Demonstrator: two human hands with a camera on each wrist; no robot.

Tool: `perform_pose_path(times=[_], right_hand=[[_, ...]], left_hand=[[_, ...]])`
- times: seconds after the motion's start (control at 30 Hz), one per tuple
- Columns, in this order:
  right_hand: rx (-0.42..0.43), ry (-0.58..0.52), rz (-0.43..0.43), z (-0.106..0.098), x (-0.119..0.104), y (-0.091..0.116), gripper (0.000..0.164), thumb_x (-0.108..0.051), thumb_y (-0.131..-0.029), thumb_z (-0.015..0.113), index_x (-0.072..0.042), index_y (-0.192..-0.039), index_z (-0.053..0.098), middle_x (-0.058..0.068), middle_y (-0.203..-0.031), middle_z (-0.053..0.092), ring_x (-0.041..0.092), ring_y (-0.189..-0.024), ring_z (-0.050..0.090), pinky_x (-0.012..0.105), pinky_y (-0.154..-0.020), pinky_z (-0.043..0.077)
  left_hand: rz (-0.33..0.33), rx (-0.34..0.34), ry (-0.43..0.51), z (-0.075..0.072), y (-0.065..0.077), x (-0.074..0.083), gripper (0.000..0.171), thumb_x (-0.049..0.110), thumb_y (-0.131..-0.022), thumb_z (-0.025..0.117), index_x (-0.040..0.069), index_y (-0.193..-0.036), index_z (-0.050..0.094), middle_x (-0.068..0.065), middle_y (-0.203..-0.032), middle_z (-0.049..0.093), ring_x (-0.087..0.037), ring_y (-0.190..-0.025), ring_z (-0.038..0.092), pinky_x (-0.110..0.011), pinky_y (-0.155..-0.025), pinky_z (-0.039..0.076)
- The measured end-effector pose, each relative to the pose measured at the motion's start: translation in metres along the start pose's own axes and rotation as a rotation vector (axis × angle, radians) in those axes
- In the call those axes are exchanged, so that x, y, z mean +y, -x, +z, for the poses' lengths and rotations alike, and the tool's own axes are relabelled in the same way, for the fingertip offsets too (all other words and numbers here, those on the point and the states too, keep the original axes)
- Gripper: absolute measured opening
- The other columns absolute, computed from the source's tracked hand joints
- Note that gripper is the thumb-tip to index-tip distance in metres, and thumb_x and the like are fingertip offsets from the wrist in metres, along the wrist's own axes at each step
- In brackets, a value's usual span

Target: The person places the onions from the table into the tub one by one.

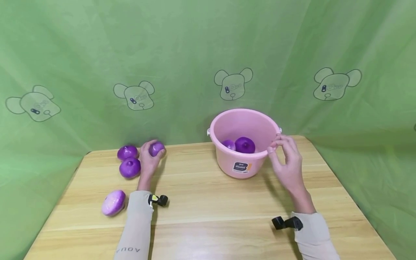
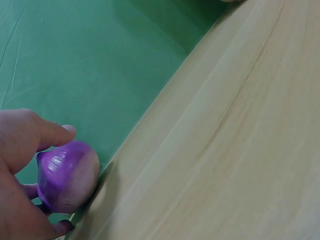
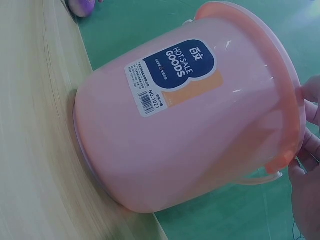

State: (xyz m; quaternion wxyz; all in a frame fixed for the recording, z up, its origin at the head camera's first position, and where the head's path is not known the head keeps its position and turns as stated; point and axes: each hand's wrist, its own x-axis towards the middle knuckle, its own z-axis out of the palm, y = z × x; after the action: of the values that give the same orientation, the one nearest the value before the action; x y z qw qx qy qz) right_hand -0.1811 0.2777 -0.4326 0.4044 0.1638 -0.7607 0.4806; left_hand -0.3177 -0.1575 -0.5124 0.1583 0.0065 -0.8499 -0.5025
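Observation:
At the table's far edge, my left hand (image 1: 148,159) has its fingers and thumb around a purple onion (image 1: 156,148). In the left wrist view that onion (image 2: 69,177) shows a glossy purple side and a paler side, low by the tabletop. My right hand (image 1: 287,162) pinches the right rim of a pink bucket (image 1: 224,159), which stands upright on the table. Inside the bucket lie a dark purple onion (image 1: 245,145) and a lighter one (image 1: 229,144), partly hidden by the rim. The right wrist view shows the bucket's wall (image 3: 150,160) and label from the side.
Two purple onions, one behind (image 1: 127,153) and one in front (image 1: 130,168), lie just left of my left hand. Nearer the front left is a pale-faced onion (image 1: 113,203). A green curtain (image 1: 182,72) surrounds the wooden table (image 1: 201,202).

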Motion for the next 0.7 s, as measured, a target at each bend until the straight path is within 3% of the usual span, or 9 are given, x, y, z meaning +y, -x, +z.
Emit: perform_pose_path(times=[0.2, 0.27, 0.43, 0.7], right_hand=[[0.01, -0.003, -0.005, 0.001, -0.005, 0.0, 0.011, 0.015, -0.087, 0.064, 0.016, -0.098, 0.062, 0.031, -0.117, 0.057, 0.031, -0.123, 0.053, 0.042, -0.119, 0.037], [0.001, -0.013, 0.001, 0.0, 0.004, 0.001, 0.011, 0.012, -0.089, 0.065, 0.015, -0.099, 0.062, 0.032, -0.119, 0.057, 0.039, -0.123, 0.051, 0.042, -0.12, 0.037], [-0.013, -0.033, 0.016, -0.001, 0.007, 0.002, 0.011, 0.011, -0.09, 0.064, 0.015, -0.099, 0.062, 0.033, -0.121, 0.055, 0.044, -0.124, 0.049, 0.043, -0.12, 0.035], [0.009, -0.046, 0.004, 0.002, 0.005, 0.001, 0.013, 0.015, -0.086, 0.066, 0.013, -0.099, 0.064, 0.028, -0.119, 0.057, 0.038, -0.122, 0.051, 0.042, -0.119, 0.037]], left_hand=[[-0.016, -0.006, -0.004, 0.001, -0.002, -0.002, 0.055, 0.012, -0.09, 0.077, 0.011, -0.141, 0.057, -0.025, -0.154, 0.037, -0.044, -0.138, 0.04, -0.063, -0.114, 0.035], [-0.026, -0.008, 0.002, 0.001, -0.002, -0.002, 0.055, 0.011, -0.089, 0.078, 0.011, -0.14, 0.057, -0.025, -0.154, 0.036, -0.045, -0.138, 0.04, -0.064, -0.114, 0.035], [-0.049, -0.001, 0.01, 0.001, -0.004, -0.002, 0.052, 0.007, -0.088, 0.077, 0.011, -0.137, 0.058, -0.026, -0.153, 0.037, -0.046, -0.137, 0.04, -0.065, -0.114, 0.034], [-0.033, 0.026, -0.023, -0.001, -0.005, -0.004, 0.05, 0.008, -0.089, 0.077, 0.01, -0.136, 0.059, -0.025, -0.144, 0.048, -0.044, -0.133, 0.046, -0.062, -0.113, 0.038]])
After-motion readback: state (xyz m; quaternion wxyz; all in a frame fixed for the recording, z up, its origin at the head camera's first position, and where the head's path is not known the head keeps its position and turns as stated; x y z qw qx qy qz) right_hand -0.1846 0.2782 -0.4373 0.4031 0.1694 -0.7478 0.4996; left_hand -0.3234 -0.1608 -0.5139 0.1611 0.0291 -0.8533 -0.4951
